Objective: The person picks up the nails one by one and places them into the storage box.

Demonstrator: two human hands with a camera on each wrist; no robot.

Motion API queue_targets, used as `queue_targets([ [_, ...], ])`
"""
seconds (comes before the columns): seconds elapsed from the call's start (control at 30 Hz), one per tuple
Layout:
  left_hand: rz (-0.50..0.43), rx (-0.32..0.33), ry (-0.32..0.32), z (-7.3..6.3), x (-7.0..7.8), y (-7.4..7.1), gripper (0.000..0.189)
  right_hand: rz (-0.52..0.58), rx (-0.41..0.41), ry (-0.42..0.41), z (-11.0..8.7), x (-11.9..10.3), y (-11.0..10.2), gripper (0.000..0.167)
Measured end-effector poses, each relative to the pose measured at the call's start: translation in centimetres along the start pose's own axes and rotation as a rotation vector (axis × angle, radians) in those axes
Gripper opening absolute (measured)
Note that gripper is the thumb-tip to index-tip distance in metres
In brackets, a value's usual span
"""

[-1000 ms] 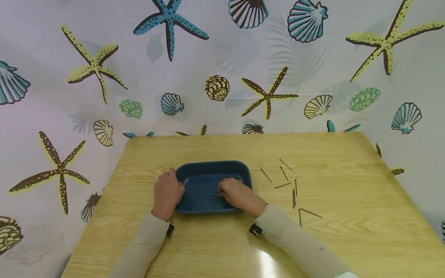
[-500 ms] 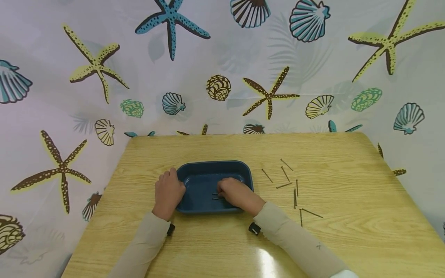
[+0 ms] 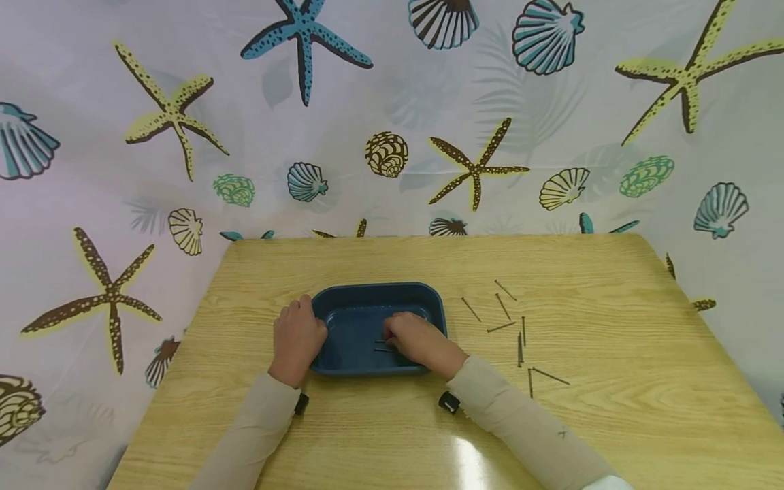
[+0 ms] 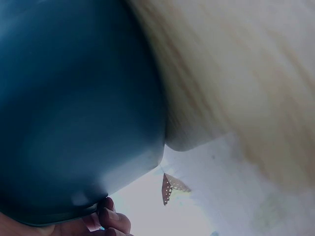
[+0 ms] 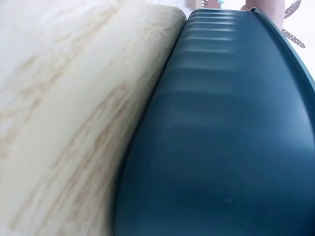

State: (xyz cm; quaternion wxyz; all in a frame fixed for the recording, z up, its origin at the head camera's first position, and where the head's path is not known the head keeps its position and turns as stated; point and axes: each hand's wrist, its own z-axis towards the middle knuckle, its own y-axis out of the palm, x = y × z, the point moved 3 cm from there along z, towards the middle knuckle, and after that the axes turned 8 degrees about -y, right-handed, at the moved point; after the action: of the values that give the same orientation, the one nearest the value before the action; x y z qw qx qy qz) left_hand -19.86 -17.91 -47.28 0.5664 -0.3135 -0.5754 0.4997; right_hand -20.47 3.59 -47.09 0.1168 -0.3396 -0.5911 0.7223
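A dark blue rectangular tray (image 3: 352,340) stands on the table. My left hand (image 3: 298,339) grips its left rim; in the left wrist view, fingertips (image 4: 113,216) curl over the edge of the tray wall (image 4: 83,113). My right hand (image 3: 422,341) is down inside the tray at its right half, fingers curled. Thin nails (image 3: 383,350) stick out to the left from under its fingertips, near the tray floor. How many it pinches is hidden by the hand. The right wrist view shows only the tray's outer side (image 5: 211,128), with that hand out of sight.
Several loose nails (image 3: 502,327) lie scattered on the wooden table (image 3: 612,306) to the right of the tray. Behind the table hangs a white cloth (image 3: 392,102) printed with starfish and shells.
The nails under my right fingertips have spread slightly apart, with two now seen separately. Both hands stay at about the same places, and the tray has not moved.
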Motion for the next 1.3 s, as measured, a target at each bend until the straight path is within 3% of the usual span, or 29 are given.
queue_targets([
  [0.43, 0.003, 0.001, 0.008, -0.1, 0.4, -0.2, 0.022, 0.011, 0.026, 0.012, -0.2, -0.1, -0.3, 0.006],
  [0.53, -0.007, -0.007, 0.006, -0.1, 0.4, -0.2, 0.023, -0.004, 0.094, 0.008, -0.2, -0.2, -0.5, 0.013],
  [0.67, -0.008, -0.011, 0.006, 0.0, 0.4, -0.3, 0.021, -0.034, 0.247, 0.006, -0.3, -0.4, -1.1, 0.022],
  [0.8, -0.007, -0.001, -0.001, -0.1, 0.2, -0.1, 0.015, -0.011, 0.376, -0.001, -1.0, -0.5, -2.1, 0.020],
  [1.0, -0.004, 0.014, 0.008, 0.0, 0.2, -0.1, 0.013, 0.041, 0.484, 0.028, -3.5, 0.3, -4.2, 0.014],
  [1.3, 0.003, -0.009, 0.014, -0.1, 0.3, -0.3, 0.017, 0.083, 0.495, 0.222, -10.2, 3.8, -7.3, 0.019],
])
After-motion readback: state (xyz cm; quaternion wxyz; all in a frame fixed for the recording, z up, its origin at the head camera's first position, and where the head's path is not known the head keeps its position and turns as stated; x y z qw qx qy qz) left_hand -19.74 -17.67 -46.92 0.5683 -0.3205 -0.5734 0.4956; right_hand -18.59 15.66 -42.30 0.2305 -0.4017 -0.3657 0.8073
